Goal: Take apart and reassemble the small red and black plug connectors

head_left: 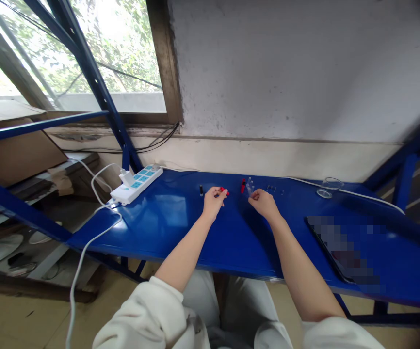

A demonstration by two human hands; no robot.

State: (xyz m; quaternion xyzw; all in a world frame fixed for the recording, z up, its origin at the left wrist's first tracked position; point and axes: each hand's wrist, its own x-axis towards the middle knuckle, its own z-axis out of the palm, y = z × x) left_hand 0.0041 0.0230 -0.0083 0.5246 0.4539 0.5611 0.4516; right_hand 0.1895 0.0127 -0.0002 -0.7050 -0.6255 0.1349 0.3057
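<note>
My left hand (pixel 213 201) is closed in a pinch above the blue table, with a small red piece (pixel 222 189) between its fingers. To the left of it stands a small black cylinder (pixel 201 190) with a paler lower end. My right hand (pixel 265 203) has its fingers pinched together beside several small clear tubes (pixel 249 184). Whether one of those tubes is in its fingertips is too small to tell. A red tube-like piece (pixel 243 185) lies just left of the clear tubes. Tiny clear parts (pixel 271 188) are scattered behind my right hand.
A white power strip (pixel 137 184) with a plug and cable lies at the table's left end. A clear round container (pixel 328 188) stands at the back right, near a white cable. A dark flat device (pixel 333 252), partly pixelated, lies at right. Blue metal posts (pixel 104 92) frame the table (pixel 166 232).
</note>
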